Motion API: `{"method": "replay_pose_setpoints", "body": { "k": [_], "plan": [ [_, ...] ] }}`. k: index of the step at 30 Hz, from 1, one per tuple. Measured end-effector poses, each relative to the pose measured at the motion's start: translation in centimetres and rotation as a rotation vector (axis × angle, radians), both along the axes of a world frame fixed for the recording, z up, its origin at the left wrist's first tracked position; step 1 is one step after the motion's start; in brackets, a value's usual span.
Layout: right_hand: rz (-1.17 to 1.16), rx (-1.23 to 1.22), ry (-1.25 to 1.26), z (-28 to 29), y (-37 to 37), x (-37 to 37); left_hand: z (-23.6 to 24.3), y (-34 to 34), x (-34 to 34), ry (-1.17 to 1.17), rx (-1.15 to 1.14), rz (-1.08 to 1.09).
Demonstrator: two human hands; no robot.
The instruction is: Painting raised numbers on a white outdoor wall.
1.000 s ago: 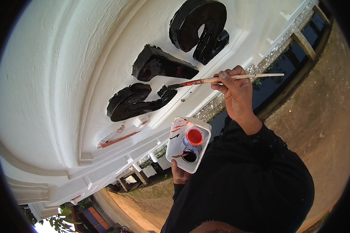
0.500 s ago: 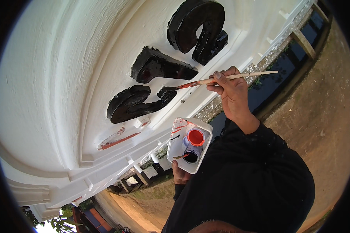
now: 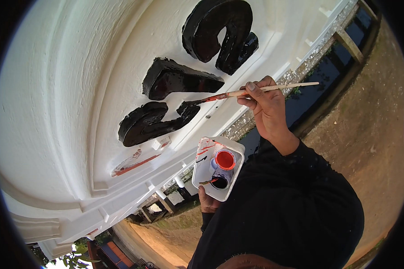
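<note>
A thin paintbrush (image 3: 232, 94) with a pale wooden handle and red-smeared lower end is pinched between the thumb and fingers of my right hand (image 3: 268, 106). Its dark bristles touch the end of the lowest raised black figure (image 3: 150, 126) on the white wall. Under the rim of a white plastic tray (image 3: 204, 154) my left hand (image 3: 208, 201) grips; most of its fingers are hidden below. Inside the tray stand a cup of red paint (image 3: 225, 159) and a cup of black paint (image 3: 220, 182). A second brush (image 3: 208, 181) leans in the black one.
Two more glossy black raised figures, a wedge-like one (image 3: 179, 80) and a curved one (image 3: 220, 33), stand out from the white wall (image 3: 58, 107). Red smears (image 3: 137, 164) mark the wall lower down. Beyond its ledge lie dark water (image 3: 316, 96) and brown ground (image 3: 345, 143).
The wall and its black figures have shifted slightly left in view. The brush tip stays against the lowest figure, moving with it a little. Both hands keep their holds.
</note>
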State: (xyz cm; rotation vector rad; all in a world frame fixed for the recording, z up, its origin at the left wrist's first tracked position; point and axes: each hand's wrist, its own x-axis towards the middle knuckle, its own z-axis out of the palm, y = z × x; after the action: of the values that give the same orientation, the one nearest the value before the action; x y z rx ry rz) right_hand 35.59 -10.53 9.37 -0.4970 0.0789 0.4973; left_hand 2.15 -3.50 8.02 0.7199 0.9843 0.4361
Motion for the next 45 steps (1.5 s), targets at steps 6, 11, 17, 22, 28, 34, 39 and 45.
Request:
{"method": "replay_pose_setpoints", "body": {
  "k": [6, 11, 17, 22, 28, 34, 39, 45],
  "plan": [
    [0.046, -0.059, 0.053, -1.8, -0.1, -0.2, -0.2, 0.1, -0.1, -0.029, 0.001, -0.037],
    [0.027, 0.055, -0.014, -0.8, 0.4, -0.2, -0.4, 0.2, -0.5, 0.016, -0.006, -0.026],
    [0.032, -0.055, 0.036, -3.1, -0.1, -0.4, -0.9, 0.4, -1.1, -0.016, 0.002, -0.028],
    [0.048, 0.012, 0.053, -2.3, 0.4, -0.5, -1.1, 0.4, -1.5, 0.019, -0.009, 0.005],
    [0.068, -0.032, 0.086, -4.3, 0.1, -1.0, -1.2, 0.4, -1.3, -0.018, -0.005, -0.045],
    [0.065, 0.019, 0.115, -4.0, 0.7, -1.0, -0.7, 0.4, -1.1, 0.032, 0.006, -0.068],
    [0.097, -0.038, 0.125, -4.8, -0.1, -1.2, -0.6, 0.4, -1.3, 0.047, 0.039, -0.074],
    [0.071, 0.055, 0.123, -3.5, 0.5, -1.1, -1.2, 0.7, -1.9, 0.052, 0.007, -0.064]
  ]
}}
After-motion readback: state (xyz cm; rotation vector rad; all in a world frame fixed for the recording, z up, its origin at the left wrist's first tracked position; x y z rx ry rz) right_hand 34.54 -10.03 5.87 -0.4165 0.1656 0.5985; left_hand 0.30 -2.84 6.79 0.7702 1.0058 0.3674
